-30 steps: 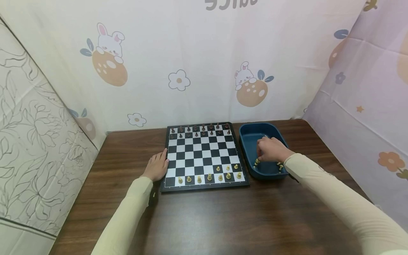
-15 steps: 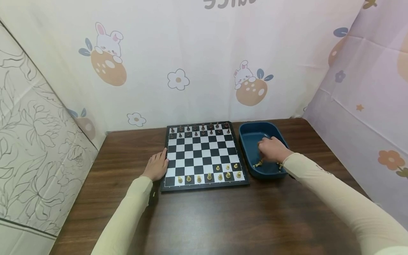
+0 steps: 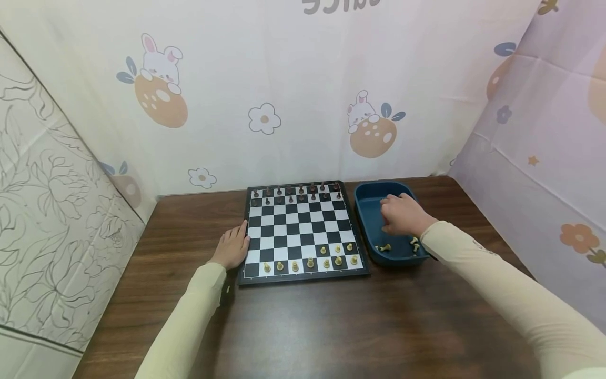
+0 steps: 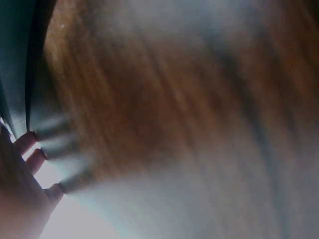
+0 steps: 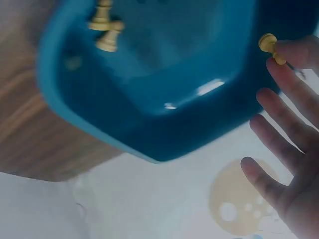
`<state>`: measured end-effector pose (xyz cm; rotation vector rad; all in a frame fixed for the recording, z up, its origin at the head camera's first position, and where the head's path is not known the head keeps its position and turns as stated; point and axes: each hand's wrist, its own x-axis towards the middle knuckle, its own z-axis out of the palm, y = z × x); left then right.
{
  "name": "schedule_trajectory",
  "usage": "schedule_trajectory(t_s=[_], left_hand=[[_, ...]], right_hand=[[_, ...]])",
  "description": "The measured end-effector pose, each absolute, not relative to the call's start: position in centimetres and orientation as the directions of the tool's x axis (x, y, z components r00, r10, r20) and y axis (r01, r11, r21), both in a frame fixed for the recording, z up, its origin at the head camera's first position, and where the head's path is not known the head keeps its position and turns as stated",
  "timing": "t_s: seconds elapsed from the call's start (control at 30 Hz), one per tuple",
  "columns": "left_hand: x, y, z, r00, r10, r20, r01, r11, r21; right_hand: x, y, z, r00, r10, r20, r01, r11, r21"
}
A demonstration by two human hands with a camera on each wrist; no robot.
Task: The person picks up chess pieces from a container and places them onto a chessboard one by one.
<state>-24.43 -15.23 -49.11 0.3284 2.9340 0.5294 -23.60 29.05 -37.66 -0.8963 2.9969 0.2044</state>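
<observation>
My right hand [image 3: 404, 215] is over the blue plastic bin [image 3: 362, 210]. In the right wrist view it pinches a pale yellow chess pawn [image 5: 268, 44] between thumb and forefinger, the other fingers spread. A few pale yellow chess pieces [image 3: 386, 247] lie on the bin floor below it. My left hand [image 3: 232, 246] rests on the table against the left edge of the chessboard [image 3: 293, 229], fingers straight. Dark pieces [image 3: 291, 190] fill the two far rows. Pale yellow pieces [image 3: 310, 262] stand along the near row, with three pawns ahead of them on the right.
The bin stands right beside the board on a brown wooden table [image 3: 303, 326]. A printed curtain [image 3: 303, 105] hangs along the table's back edge, and more patterned cloth [image 3: 549, 158] closes off the right side.
My right hand has lifted slightly and shifted away from the near end of the bin, uncovering pieces there. The left hand and the board's pieces look the same.
</observation>
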Motion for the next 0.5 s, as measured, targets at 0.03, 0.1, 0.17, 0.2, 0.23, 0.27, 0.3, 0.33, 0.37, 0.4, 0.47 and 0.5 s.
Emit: schedule_trajectory(t_s=[0.03,0.1,0.17,0.2,0.23,0.27,0.3,0.33,0.37,0.4,0.47,0.5], left_hand=[[-24.4,-15.2,-49.1,-0.966,0.238,-0.100,0.188,0.915,0.358],[-24.5,-15.3,-49.1,-0.966,0.234,-0.108,0.181,0.916,0.359],[-24.5,-15.3,-49.1,-0.966,0.233,-0.115,0.179,0.917,0.356],[-24.5,-15.3,-49.1,-0.966,0.232,-0.119,0.177,0.918,0.355],[-24.5,-15.3,-49.2,-0.965,0.232,-0.118,0.178,0.919,0.353],[-24.5,-15.3,-49.1,-0.966,0.231,-0.120,0.176,0.918,0.355],[-24.5,-15.3,-49.1,-0.966,0.231,-0.118,0.176,0.918,0.357],[-24.5,-15.3,-49.1,-0.966,0.232,-0.117,0.177,0.917,0.357],[-24.5,-15.3,-49.0,-0.966,0.232,-0.113,0.178,0.916,0.358],[-24.5,-15.3,-49.0,-0.966,0.233,-0.111,0.180,0.916,0.358],[-24.4,-15.2,-48.9,-0.966,0.234,-0.111,0.180,0.916,0.359],[-24.4,-15.2,-48.9,-0.966,0.234,-0.112,0.180,0.916,0.359]], right_hand=[[-23.6,28.6,-37.3,-0.832,-0.554,-0.035,-0.554,0.824,0.123],[-23.6,27.7,-36.7,-0.823,-0.568,-0.022,-0.566,0.814,0.129],[-23.5,26.6,-36.2,-0.817,-0.576,-0.021,-0.573,0.807,0.142],[-23.5,26.1,-36.0,-0.814,-0.580,-0.023,-0.577,0.803,0.149],[-23.6,25.5,-35.8,-0.813,-0.582,-0.027,-0.579,0.800,0.157],[-23.6,25.0,-35.7,-0.811,-0.585,-0.030,-0.581,0.797,0.164],[-23.6,24.4,-35.6,-0.810,-0.585,-0.038,-0.582,0.795,0.171],[-23.6,23.9,-35.6,-0.810,-0.584,-0.047,-0.582,0.794,0.175],[-23.6,23.3,-35.5,-0.807,-0.588,-0.052,-0.587,0.790,0.177],[-23.7,22.8,-35.5,-0.804,-0.592,-0.058,-0.592,0.786,0.179],[-23.7,21.9,-35.7,-0.795,-0.603,-0.067,-0.604,0.776,0.183],[-23.8,21.5,-35.8,-0.790,-0.609,-0.071,-0.611,0.770,0.184]])
